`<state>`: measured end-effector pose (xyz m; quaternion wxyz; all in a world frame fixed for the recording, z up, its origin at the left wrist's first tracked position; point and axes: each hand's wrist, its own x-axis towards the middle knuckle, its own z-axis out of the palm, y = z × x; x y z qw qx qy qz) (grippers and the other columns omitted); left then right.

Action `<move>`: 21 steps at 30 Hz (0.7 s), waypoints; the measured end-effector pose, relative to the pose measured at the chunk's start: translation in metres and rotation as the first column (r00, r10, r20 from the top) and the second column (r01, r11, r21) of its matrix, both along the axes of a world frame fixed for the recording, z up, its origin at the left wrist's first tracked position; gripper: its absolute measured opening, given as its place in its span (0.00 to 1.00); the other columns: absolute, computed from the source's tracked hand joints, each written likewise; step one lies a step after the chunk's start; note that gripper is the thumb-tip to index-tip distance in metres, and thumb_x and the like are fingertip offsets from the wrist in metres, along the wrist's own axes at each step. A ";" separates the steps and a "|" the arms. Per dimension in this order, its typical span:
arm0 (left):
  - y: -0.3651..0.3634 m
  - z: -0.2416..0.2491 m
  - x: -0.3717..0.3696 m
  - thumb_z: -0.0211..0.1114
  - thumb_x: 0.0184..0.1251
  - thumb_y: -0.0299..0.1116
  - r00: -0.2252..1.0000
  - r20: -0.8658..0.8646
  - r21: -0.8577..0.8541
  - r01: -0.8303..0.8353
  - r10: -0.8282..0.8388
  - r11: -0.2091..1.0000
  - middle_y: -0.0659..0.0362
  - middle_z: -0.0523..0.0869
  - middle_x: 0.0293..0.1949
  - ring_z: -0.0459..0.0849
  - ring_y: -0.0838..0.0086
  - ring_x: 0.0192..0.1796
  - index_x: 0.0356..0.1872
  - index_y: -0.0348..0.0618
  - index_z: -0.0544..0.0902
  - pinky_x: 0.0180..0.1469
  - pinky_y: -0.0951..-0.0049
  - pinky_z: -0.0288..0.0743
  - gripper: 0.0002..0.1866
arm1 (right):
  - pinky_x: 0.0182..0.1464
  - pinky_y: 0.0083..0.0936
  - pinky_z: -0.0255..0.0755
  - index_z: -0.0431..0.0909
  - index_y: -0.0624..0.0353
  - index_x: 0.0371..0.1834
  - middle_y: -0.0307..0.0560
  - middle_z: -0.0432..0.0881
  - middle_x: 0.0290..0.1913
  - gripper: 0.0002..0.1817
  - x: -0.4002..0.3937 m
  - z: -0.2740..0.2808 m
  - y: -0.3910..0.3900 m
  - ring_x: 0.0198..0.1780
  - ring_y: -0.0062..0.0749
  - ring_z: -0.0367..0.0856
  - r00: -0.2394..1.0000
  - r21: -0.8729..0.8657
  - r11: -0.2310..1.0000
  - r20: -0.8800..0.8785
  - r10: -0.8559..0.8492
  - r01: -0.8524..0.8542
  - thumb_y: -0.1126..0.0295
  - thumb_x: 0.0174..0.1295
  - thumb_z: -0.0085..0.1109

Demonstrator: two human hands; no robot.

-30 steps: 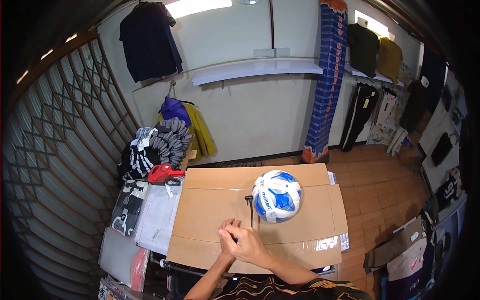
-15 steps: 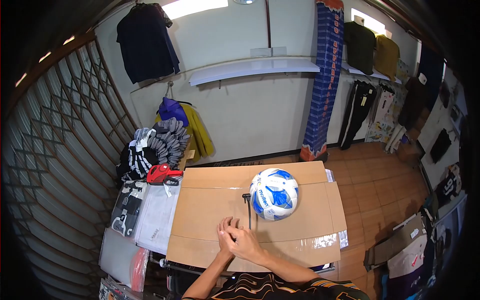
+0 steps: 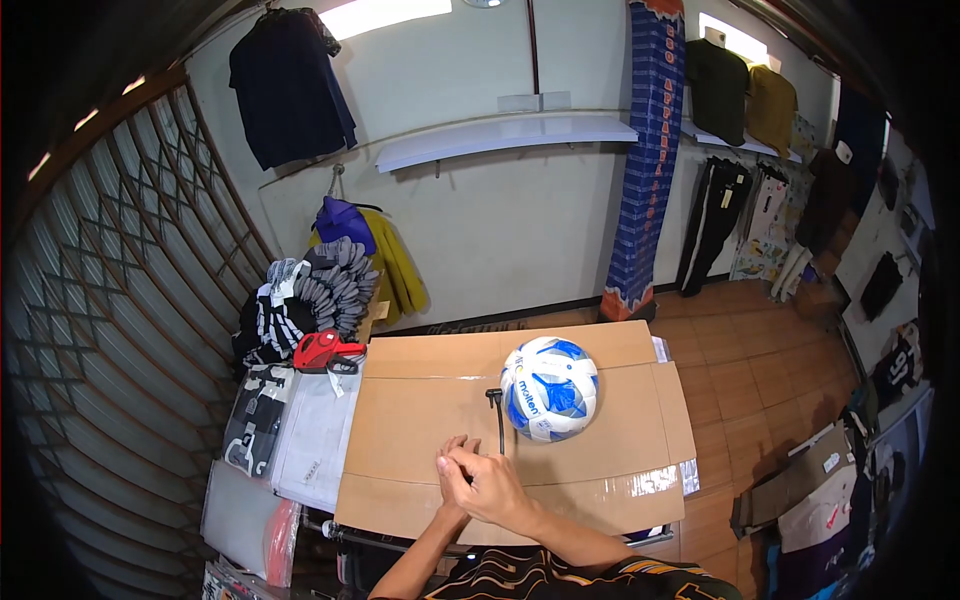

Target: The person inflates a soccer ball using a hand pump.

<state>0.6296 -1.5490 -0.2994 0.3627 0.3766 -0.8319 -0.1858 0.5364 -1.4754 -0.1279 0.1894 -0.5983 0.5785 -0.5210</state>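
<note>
My left hand and my right hand are together over the front of a cardboard sheet. The right one overlaps the left, fingers bent inward against it. The left fingers curl beside them, partly covered. Anything held between the two is too small or hidden to make out. Just beyond the right hand lies a thin black hose with an angled head, its near end close to the knuckles. A white, blue and grey Molten football rests on the cardboard, right of the hose and apart from both hands.
On the left are a red price-label gun, a pile of grey gloves and bagged clothing. A blue pillar stands behind the table. Boxes and bags sit on the right. A folding metal gate lines the left.
My right hand's fingers have shifted slightly against the left hand. The view has moved a little; the football and hose stay in place on the cardboard.
</note>
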 end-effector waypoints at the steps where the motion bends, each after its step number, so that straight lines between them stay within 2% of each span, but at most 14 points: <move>1: -0.001 -0.004 0.002 0.66 0.70 0.42 0.999 -0.040 0.035 0.010 -0.009 0.999 0.47 0.77 0.62 0.70 0.49 0.69 0.60 0.42 0.82 0.71 0.44 0.61 0.22 | 0.25 0.45 0.72 0.81 0.62 0.33 0.63 0.78 0.21 0.11 0.001 -0.006 -0.002 0.22 0.60 0.81 1.000 0.015 1.000 0.001 -0.018 0.018 0.67 0.73 0.59; 2: -0.001 -0.008 0.002 0.66 0.70 0.42 0.999 -0.037 0.036 0.012 -0.011 0.999 0.47 0.77 0.62 0.70 0.49 0.69 0.60 0.42 0.82 0.71 0.44 0.61 0.22 | 0.25 0.45 0.72 0.81 0.62 0.33 0.63 0.78 0.21 0.11 0.002 -0.014 -0.003 0.22 0.60 0.81 1.000 0.016 1.000 0.004 -0.020 0.020 0.67 0.73 0.59; 4: -0.003 -0.011 -0.001 0.66 0.71 0.43 1.000 -0.008 -0.011 -0.011 0.011 1.000 0.47 0.77 0.63 0.70 0.48 0.69 0.60 0.43 0.82 0.71 0.44 0.61 0.22 | 0.29 0.49 0.79 0.83 0.61 0.35 0.62 0.83 0.23 0.13 0.001 -0.027 -0.004 0.26 0.62 0.84 0.999 0.061 0.997 -0.018 -0.043 0.044 0.63 0.73 0.59; 7: -0.005 -0.020 -0.001 0.65 0.72 0.44 1.000 -0.018 0.026 -0.006 0.007 1.000 0.47 0.76 0.63 0.70 0.48 0.69 0.61 0.43 0.81 0.72 0.44 0.60 0.23 | 0.27 0.46 0.73 0.81 0.62 0.33 0.63 0.79 0.21 0.11 0.003 -0.037 -0.003 0.24 0.61 0.82 0.995 -0.014 0.995 0.031 -0.094 0.095 0.67 0.72 0.59; 11: -0.006 -0.026 -0.001 0.65 0.72 0.45 1.000 0.013 0.019 -0.010 0.010 1.000 0.47 0.76 0.63 0.69 0.49 0.70 0.62 0.44 0.80 0.72 0.42 0.59 0.23 | 0.27 0.45 0.73 0.83 0.61 0.34 0.63 0.79 0.21 0.11 0.006 -0.040 0.000 0.23 0.60 0.81 0.992 -0.013 0.994 0.055 -0.110 0.111 0.66 0.72 0.60; 13: -0.005 -0.021 -0.003 0.66 0.66 0.37 0.993 0.106 -0.177 -0.034 0.054 0.984 0.47 0.77 0.60 0.73 0.52 0.66 0.58 0.40 0.82 0.66 0.51 0.68 0.21 | 0.32 0.50 0.81 0.85 0.61 0.36 0.64 0.84 0.26 0.14 0.007 -0.039 0.003 0.28 0.62 0.86 0.996 0.094 0.992 -0.019 -0.089 0.090 0.61 0.72 0.60; 14: -0.003 -0.021 -0.002 0.66 0.66 0.37 0.993 0.109 -0.177 -0.031 0.051 0.984 0.47 0.77 0.60 0.73 0.52 0.66 0.58 0.40 0.82 0.66 0.51 0.68 0.21 | 0.32 0.50 0.81 0.85 0.61 0.36 0.64 0.84 0.26 0.14 0.006 -0.035 0.005 0.28 0.62 0.86 0.996 0.094 0.991 -0.017 -0.092 0.093 0.61 0.72 0.60; 16: -0.002 -0.019 -0.001 0.65 0.73 0.44 0.998 0.062 -0.040 -0.014 0.016 0.999 0.47 0.76 0.64 0.70 0.49 0.71 0.61 0.45 0.80 0.71 0.40 0.60 0.22 | 0.27 0.42 0.73 0.84 0.61 0.37 0.61 0.80 0.21 0.11 0.002 -0.011 0.013 0.22 0.58 0.80 0.999 0.081 0.997 -0.031 -0.012 0.014 0.65 0.72 0.61; 17: -0.001 -0.016 -0.002 0.65 0.73 0.44 0.998 0.063 -0.043 -0.011 0.013 0.999 0.47 0.76 0.64 0.70 0.49 0.71 0.61 0.45 0.80 0.71 0.40 0.60 0.22 | 0.27 0.42 0.73 0.84 0.61 0.37 0.61 0.80 0.21 0.11 0.000 0.004 0.018 0.22 0.58 0.80 0.999 0.079 0.997 -0.031 -0.015 0.017 0.65 0.72 0.61; 19: 0.005 0.003 -0.004 0.65 0.72 0.44 0.993 0.105 -0.069 -0.050 0.057 0.996 0.47 0.75 0.65 0.71 0.49 0.70 0.62 0.44 0.80 0.70 0.40 0.61 0.22 | 0.28 0.38 0.74 0.84 0.62 0.39 0.59 0.81 0.22 0.10 -0.005 0.038 0.033 0.23 0.54 0.81 0.998 -0.046 0.997 0.033 0.059 -0.058 0.66 0.73 0.61; 21: 0.006 0.007 -0.002 0.66 0.71 0.44 0.994 0.100 -0.060 -0.036 0.042 0.998 0.47 0.76 0.65 0.71 0.49 0.71 0.62 0.44 0.80 0.71 0.41 0.60 0.23 | 0.29 0.37 0.74 0.84 0.62 0.39 0.59 0.82 0.23 0.10 -0.013 0.066 0.046 0.25 0.54 0.82 0.994 -0.013 0.997 0.081 0.077 -0.076 0.67 0.73 0.60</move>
